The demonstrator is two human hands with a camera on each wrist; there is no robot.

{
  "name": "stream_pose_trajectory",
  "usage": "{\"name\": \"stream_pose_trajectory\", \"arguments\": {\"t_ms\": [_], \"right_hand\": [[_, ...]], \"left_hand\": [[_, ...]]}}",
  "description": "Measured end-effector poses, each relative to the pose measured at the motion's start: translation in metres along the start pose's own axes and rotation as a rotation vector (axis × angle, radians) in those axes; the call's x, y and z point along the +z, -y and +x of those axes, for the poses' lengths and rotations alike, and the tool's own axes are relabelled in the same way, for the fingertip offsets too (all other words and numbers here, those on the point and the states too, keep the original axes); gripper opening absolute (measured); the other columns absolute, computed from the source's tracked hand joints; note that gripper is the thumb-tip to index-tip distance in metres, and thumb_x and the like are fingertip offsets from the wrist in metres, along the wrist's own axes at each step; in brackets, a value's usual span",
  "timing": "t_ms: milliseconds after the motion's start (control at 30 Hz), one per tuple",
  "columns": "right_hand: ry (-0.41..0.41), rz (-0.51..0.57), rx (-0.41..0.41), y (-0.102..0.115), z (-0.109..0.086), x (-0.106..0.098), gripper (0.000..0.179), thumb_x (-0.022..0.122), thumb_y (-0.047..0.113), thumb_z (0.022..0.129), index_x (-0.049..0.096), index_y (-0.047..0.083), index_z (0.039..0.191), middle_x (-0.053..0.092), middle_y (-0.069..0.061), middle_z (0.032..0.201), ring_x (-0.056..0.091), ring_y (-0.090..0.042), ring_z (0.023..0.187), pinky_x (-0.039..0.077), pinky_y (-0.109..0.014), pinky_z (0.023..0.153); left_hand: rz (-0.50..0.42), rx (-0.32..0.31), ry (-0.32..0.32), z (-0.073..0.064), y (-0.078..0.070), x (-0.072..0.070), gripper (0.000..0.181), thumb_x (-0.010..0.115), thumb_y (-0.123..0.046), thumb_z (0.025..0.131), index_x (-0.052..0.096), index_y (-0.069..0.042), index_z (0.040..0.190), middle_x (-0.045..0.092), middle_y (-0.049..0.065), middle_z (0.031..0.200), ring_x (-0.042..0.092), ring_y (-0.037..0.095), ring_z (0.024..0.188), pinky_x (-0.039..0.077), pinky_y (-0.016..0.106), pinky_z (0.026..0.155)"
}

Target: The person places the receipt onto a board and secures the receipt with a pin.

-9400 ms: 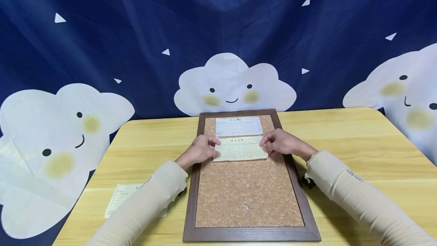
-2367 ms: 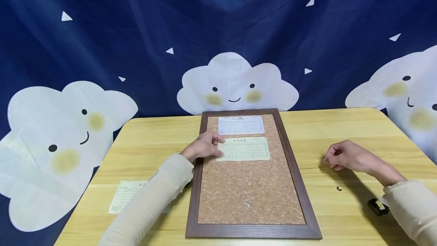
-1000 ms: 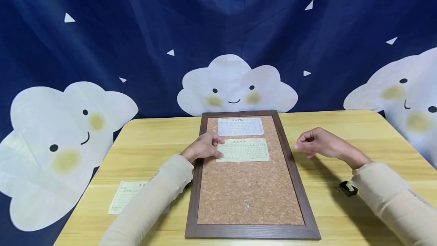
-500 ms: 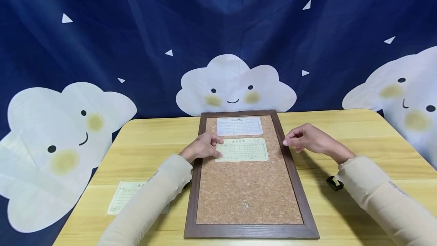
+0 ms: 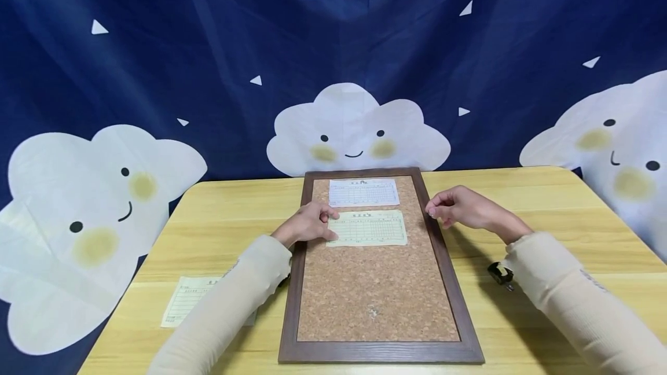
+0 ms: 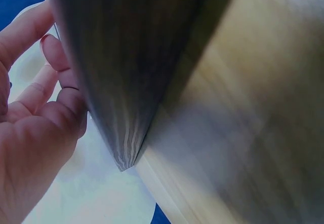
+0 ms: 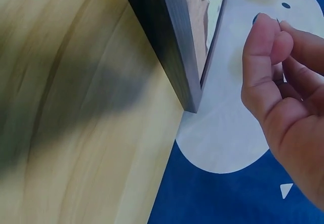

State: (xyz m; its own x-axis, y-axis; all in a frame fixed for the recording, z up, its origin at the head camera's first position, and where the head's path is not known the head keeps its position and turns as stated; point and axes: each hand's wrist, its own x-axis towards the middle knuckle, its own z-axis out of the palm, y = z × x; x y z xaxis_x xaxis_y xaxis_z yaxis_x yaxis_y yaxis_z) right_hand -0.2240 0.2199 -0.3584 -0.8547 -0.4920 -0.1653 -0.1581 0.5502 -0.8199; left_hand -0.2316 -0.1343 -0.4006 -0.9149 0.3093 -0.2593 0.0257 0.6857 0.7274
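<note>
So our left hand [image 5: 311, 221] is sitting with thumb and finger spread, pressing on the left edge of a pale yellow-green rectangular paper form [image 5: 367, 228]. That form is lying across the upper half of a brown-framed rectangular corkboard [image 5: 375, 294]. Our right hand [image 5: 461, 207] is hovering by the frame's right side, thumb and fingertips coming together; we can't tell if they're pinching anything tiny. Just above, a bluish-white paper form [image 5: 363, 192] is lying on the cork too. The board's resting on a light wood-grain bench [image 5: 547, 201], and another yellowish paper form [image 5: 187, 300] is poking out behind our left sleeve.
</note>
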Motion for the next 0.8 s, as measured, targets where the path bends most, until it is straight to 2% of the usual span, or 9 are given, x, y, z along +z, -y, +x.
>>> {"name": "stream_pose_trajectory", "arguments": {"t_ms": [233,467,800], "right_hand": [[0.000,-0.006,-0.007,0.001,0.004,0.001,0.015,0.055,0.002,0.101,0.062,-0.012,0.104,0.059,-0.007,0.090,0.060,-0.022,0.086,0.057,-0.034,0.072],[0.002,-0.008,-0.003,0.005,0.010,0.006,0.017,0.055,0.002,0.101,0.061,-0.013,0.107,0.062,-0.010,0.092,0.062,-0.021,0.085,0.057,-0.034,0.071],[0.003,0.005,0.016,0.011,0.020,0.008,0.022,0.056,0.005,0.101,0.062,-0.013,0.111,0.063,-0.013,0.094,0.065,-0.024,0.085,0.057,-0.035,0.075]], "left_hand": [[0.005,0.019,-0.007,0.001,0.001,0.001,0.038,0.085,-0.004,0.075,0.070,-0.007,0.109,0.047,0.001,0.083,0.044,0.016,0.077,0.038,0.030,0.076],[0.002,-0.003,-0.006,-0.001,0.002,0.000,0.038,0.086,-0.005,0.075,0.070,-0.008,0.109,0.046,0.000,0.083,0.044,0.016,0.079,0.038,0.032,0.078],[0.003,0.009,-0.012,0.001,0.003,0.000,0.037,0.086,-0.004,0.074,0.070,-0.007,0.108,0.047,0.001,0.083,0.044,0.016,0.078,0.038,0.030,0.076]]}}
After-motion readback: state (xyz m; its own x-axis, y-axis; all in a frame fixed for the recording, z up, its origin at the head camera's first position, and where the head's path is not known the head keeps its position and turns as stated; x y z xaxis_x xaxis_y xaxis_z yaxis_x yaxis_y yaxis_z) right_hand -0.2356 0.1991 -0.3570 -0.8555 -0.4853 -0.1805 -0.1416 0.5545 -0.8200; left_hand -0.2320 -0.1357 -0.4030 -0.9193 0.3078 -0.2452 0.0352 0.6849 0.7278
